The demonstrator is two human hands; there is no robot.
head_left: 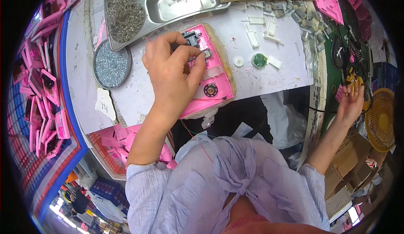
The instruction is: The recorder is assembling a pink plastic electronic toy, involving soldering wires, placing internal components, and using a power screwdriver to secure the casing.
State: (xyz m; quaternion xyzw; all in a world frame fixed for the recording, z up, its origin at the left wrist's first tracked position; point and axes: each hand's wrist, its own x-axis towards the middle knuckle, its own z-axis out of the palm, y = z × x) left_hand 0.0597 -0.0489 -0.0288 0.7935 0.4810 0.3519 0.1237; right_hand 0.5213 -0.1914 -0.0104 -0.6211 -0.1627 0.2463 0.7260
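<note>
The left hand (170, 70) has its grip in a narrow pinch at a small metal part (207, 53) in the pink casing (216, 61); whether it holds it, I cannot tell. The casing lies on the counter (288, 70). The right hand (351, 106) touches a yellow object (354, 80), its hold unclear. Fitting internals seems in hand; the next move calls for steady fingertips.

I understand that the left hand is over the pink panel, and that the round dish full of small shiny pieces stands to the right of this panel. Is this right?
Not quite: the head view shows the round dish to the left of the pink panel, not to its right. The left hand is indeed over the panel.
</note>
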